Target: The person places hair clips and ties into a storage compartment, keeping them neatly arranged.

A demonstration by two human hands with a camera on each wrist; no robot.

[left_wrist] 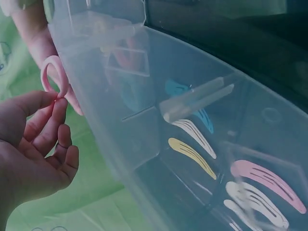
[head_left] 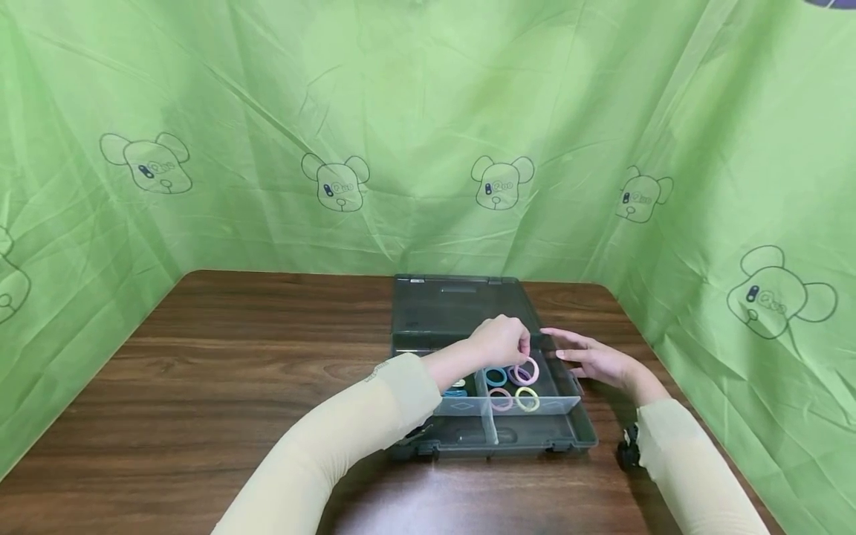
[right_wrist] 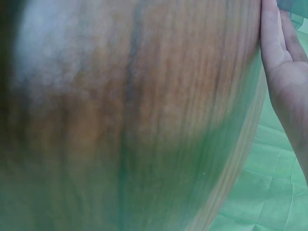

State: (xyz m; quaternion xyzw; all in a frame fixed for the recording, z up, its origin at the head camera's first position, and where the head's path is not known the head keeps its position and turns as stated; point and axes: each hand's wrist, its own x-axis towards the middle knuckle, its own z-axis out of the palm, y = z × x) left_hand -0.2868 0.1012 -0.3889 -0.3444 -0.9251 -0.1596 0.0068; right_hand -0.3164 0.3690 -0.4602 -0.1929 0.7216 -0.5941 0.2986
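My left hand (head_left: 500, 343) pinches a pink hair tie (left_wrist: 63, 77) between thumb and fingertips, holding it upright over the right part of a dark see-through plastic box (head_left: 461, 450). Under it, a blue hair tie (head_left: 495, 377), a purple hair tie (head_left: 516, 377), a second pink hair tie (head_left: 501, 400) and a yellow hair tie (head_left: 527, 399) lie in one compartment. To the left, partly behind my forearm, snap hair clips fill another, among them a yellow clip (left_wrist: 193, 158) and a pink clip (left_wrist: 267, 184). My right hand (head_left: 597, 362), fingers extended, is at the box's right side.
The box's lid (head_left: 455, 308) lies folded back toward the rear of the brown wooden table (head_left: 254, 357). A clear divider (head_left: 461, 406) crosses the box, with a section in front of it. Green cloth (head_left: 414, 134) hangs behind and on both sides.
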